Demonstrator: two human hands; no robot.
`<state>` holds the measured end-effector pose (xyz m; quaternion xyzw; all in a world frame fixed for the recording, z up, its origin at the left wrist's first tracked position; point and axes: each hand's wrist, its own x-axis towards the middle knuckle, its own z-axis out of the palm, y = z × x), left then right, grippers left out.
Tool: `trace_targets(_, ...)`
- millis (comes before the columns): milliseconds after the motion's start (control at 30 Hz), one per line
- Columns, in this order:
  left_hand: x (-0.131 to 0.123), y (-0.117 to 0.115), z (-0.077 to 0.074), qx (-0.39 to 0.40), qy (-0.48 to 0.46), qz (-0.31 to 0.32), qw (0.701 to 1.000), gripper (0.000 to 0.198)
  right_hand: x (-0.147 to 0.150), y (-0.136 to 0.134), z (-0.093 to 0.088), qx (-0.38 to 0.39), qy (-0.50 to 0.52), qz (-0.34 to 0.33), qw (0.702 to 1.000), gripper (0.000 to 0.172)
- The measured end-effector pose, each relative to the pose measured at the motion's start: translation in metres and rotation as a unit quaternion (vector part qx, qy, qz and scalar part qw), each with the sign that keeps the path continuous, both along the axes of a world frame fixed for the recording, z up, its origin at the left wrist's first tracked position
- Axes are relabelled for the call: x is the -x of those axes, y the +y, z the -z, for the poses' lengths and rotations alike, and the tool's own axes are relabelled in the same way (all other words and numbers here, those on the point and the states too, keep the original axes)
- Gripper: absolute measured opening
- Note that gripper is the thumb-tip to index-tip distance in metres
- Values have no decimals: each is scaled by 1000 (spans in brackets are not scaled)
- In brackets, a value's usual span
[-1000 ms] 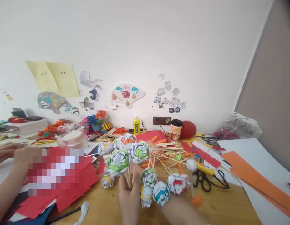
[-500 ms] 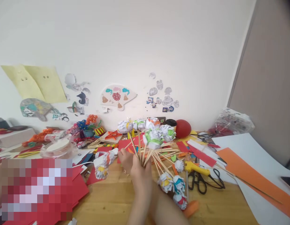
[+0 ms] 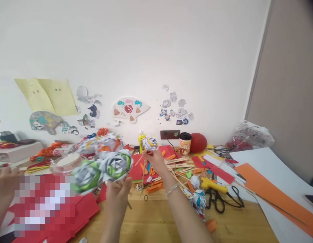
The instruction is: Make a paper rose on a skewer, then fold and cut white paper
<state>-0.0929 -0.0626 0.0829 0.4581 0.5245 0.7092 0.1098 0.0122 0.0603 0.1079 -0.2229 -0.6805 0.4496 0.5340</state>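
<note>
Left hand [image 3: 118, 194], 7 o'clock, clutches flower bunch [image 3: 117, 165]; right hand [image 3: 155, 160], 6 o'clock, pinches lone flower [image 3: 150, 143]. Likely bunching; next needs aligned stems [image 3: 143, 173].

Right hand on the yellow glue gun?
No, the right hand holds a white-and-yellow paper flower by its stick, while the yellow glue gun lies apart on the table.

Left hand [image 3: 118, 193] curled, right hand [image 3: 154, 161] farther forward
</note>
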Motion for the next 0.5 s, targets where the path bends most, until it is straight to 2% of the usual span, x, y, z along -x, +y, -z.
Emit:
trace_targets(100,2,19,16,27,-1,15,1000,28,-17,-17,1,25,-11,-68,997,15)
trace_targets(233,-4,26,31,54,1,18,998,16,-31,-31,6,46,-19,-121,991,8)
trace_targets(500,-7,29,51,63,-26,33,997,13,-41,-47,16,70,-26,-159,985,8)
